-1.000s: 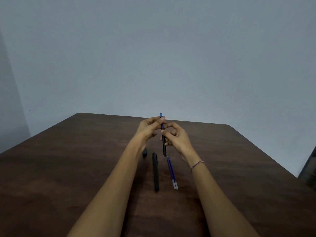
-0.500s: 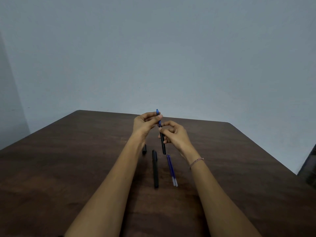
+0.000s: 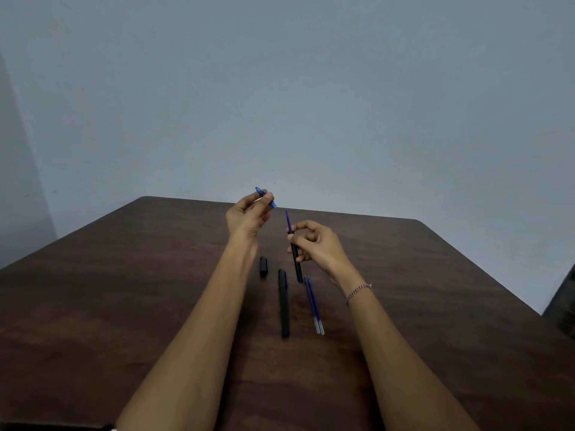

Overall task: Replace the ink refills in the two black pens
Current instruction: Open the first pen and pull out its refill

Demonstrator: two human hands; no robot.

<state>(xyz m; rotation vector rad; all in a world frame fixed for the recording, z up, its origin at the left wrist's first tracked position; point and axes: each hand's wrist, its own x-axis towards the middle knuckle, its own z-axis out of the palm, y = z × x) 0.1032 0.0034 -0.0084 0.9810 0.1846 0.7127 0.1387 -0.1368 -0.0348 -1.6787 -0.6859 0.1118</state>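
Dark wooden table point(image 3: 124, 306) serves as the reference surface; all positions are given against the capped black pen point(image 3: 283, 303) lying lengthwise near the table's middle.

Left of that pen, and just beyond its far end, a short black cap point(image 3: 263, 266) lies on the table, apart from it.

Above and beyond the cap, the left hand point(image 3: 247, 217) is raised off the table. Its thumb and fingers are pinched together on a small blue tip piece point(image 3: 265, 197), which sticks out on both sides of the grip and is tilted, upper end to the left. This piece is clear of the other pen parts.

Right of the capped pen's far end, the right hand point(image 3: 317, 244) holds a black pen barrel point(image 3: 296, 262) nearly upright, leaning slightly left at the top. The fingers are closed around the barrel's upper part; the lower end hangs below the hand, close to the table, contact not determinable. A thin blue refill point(image 3: 288, 220) projects from the barrel's top, exposed above the fingers. A thin bracelet point(image 3: 359, 293) sits on the right wrist.

Just right of the capped pen, two spare blue refills point(image 3: 313, 304) lie side by side on the table, touching or nearly so, roughly parallel to the pen, pale ends toward the person.
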